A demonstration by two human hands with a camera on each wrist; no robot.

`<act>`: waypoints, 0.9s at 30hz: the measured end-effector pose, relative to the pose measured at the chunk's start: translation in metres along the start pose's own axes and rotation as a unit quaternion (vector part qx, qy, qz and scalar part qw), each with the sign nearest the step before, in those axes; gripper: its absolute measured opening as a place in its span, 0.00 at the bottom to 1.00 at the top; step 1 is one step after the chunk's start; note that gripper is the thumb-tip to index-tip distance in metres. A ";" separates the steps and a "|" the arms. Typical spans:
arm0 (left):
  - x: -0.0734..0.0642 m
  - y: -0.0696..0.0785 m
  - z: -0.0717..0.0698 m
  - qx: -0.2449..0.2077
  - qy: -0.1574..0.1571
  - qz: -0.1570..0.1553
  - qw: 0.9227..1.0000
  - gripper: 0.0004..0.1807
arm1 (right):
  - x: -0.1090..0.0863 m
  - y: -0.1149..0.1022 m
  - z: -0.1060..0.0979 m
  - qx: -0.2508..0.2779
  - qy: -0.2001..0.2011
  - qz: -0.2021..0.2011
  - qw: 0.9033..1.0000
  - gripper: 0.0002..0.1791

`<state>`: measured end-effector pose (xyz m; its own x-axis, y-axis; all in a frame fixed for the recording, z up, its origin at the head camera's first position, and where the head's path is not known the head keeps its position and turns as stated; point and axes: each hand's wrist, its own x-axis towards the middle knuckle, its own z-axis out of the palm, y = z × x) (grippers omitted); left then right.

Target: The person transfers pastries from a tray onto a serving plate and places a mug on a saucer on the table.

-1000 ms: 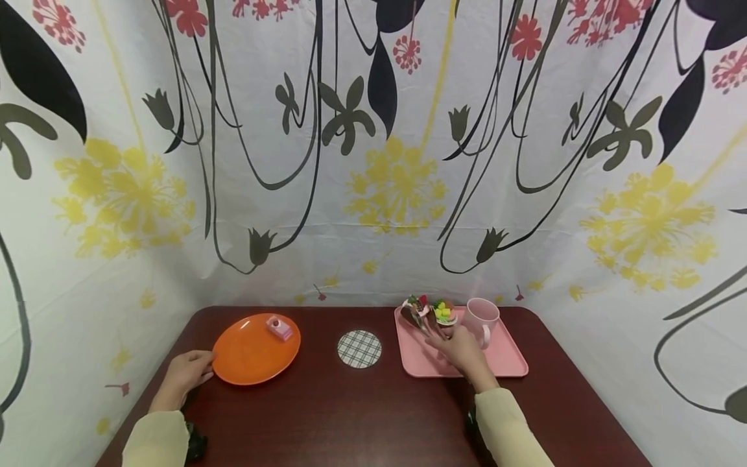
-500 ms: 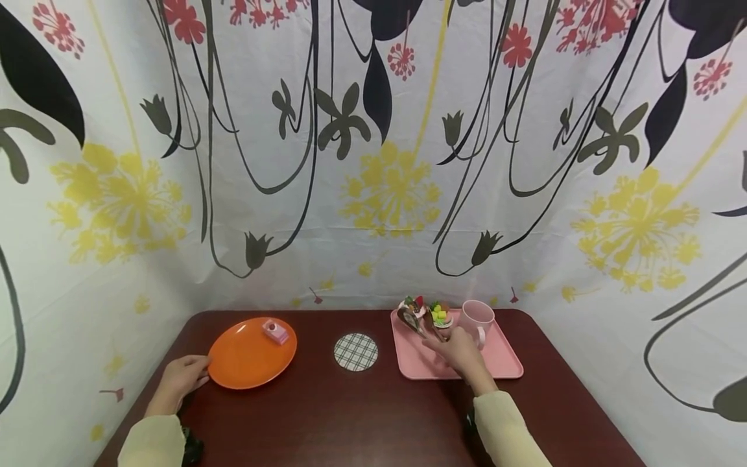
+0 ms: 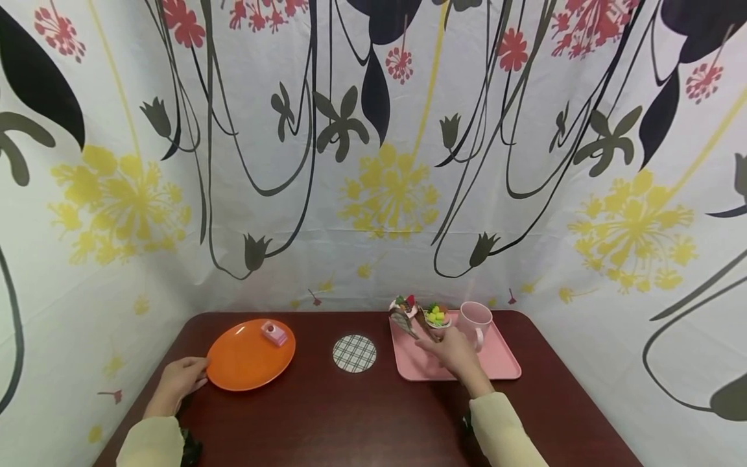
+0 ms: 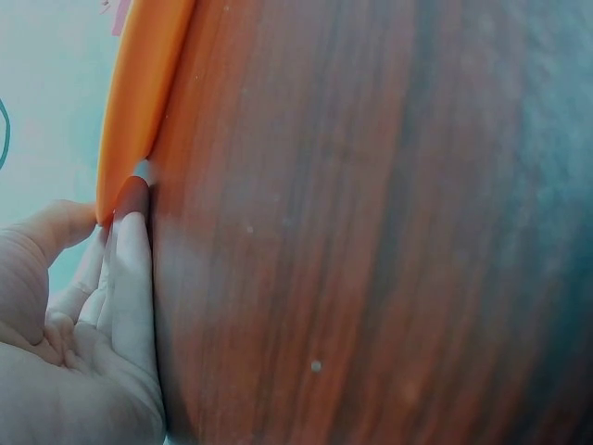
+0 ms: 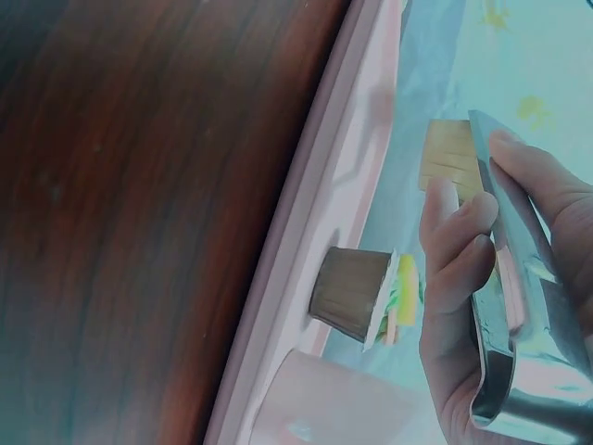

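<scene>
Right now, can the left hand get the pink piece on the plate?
Probably yes: only bare plate lies between the left hand and the pink piece. That hand holds the plate's rim, so it may need to let go first.

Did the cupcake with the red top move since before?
Yes, the cupcake shifted a little left in the head view, toward the left edge of the pink tray.

brown table (image 3: 327,418) | on it: orange plate (image 3: 242,363) | checked disc (image 3: 354,353) | pink tray (image 3: 417,368)
</scene>
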<state>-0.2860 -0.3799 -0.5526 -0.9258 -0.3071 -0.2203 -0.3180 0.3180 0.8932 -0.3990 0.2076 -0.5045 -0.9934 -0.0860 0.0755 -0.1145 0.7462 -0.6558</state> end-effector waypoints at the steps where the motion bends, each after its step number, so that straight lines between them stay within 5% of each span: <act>1: 0.000 0.000 0.000 -0.001 0.002 -0.002 1.000 0.35 | -0.001 -0.001 0.000 0.001 -0.002 0.001 1.000 0.21; 27: -0.001 -0.001 -0.001 -0.004 -0.002 0.009 1.000 0.35 | -0.010 -0.040 0.019 0.051 -0.020 -0.023 0.998 0.17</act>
<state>-0.2847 -0.3807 -0.5528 -0.9321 -0.2982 -0.2056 -0.2998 0.3165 0.9000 -0.3848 0.1667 -0.4933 -0.9862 -0.1459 0.0788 -0.1571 0.6703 -0.7252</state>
